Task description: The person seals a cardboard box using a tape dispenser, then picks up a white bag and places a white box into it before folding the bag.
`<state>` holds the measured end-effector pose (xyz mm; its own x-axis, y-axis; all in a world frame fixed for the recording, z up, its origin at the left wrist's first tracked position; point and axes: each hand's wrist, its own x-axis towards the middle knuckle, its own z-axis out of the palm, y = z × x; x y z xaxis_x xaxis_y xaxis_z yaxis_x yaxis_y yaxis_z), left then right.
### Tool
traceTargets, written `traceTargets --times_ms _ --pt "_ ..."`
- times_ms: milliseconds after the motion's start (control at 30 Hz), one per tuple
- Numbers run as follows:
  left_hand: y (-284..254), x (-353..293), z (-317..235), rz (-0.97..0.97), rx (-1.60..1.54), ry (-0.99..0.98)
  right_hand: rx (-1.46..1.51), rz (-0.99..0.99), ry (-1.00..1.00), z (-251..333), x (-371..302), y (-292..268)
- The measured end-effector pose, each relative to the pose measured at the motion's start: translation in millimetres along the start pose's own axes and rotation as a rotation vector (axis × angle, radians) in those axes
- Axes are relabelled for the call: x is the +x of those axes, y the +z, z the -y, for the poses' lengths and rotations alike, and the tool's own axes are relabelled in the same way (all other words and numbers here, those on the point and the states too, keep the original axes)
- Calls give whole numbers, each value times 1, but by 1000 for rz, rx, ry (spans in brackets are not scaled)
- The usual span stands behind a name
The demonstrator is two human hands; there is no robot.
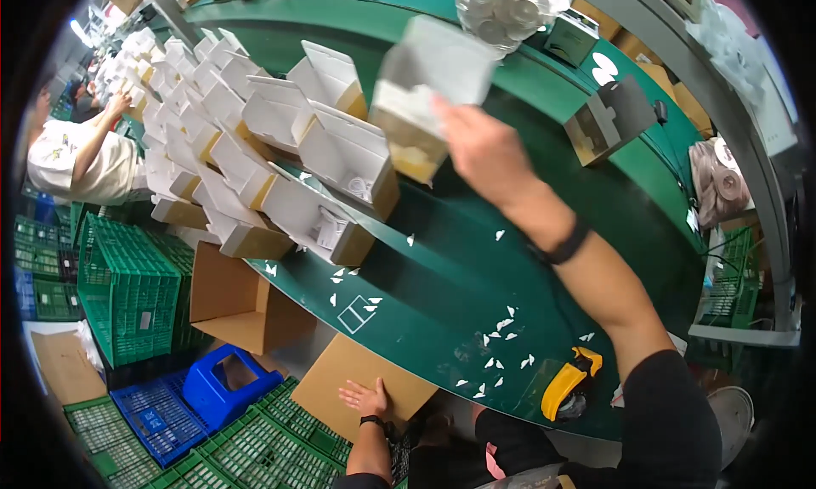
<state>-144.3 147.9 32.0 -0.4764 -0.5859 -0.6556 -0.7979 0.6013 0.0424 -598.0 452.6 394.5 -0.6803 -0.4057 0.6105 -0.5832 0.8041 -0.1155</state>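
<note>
My right hand [493, 153], blurred by motion, grips the near side of a small carton [411, 119] with its lid standing up, white inside and gold-brown below. The carton is above the green work surface, right of the rows of similar open cartons [347, 162]. Small white parts lie inside the nearest ones. My left hand [365, 398] rests flat, fingers spread, on a brown cardboard box [340, 366] at the table's near edge.
A yellow tape dispenser [565, 387] and several white paper scraps [501, 326] lie on the table. One dark carton [608, 119] stands at right. Green crates [127, 285] and a blue bin [225, 383] are at lower left. Another person [81, 162] works at far left.
</note>
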Motion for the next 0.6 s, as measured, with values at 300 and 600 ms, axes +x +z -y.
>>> traceTargets --times_ms 300,600 --pt "2 9 14 -12 100 -41 149 10 -337 5 -12 -24" --pt "9 12 0 1 153 -46 -627 148 335 -205 -121 -143"
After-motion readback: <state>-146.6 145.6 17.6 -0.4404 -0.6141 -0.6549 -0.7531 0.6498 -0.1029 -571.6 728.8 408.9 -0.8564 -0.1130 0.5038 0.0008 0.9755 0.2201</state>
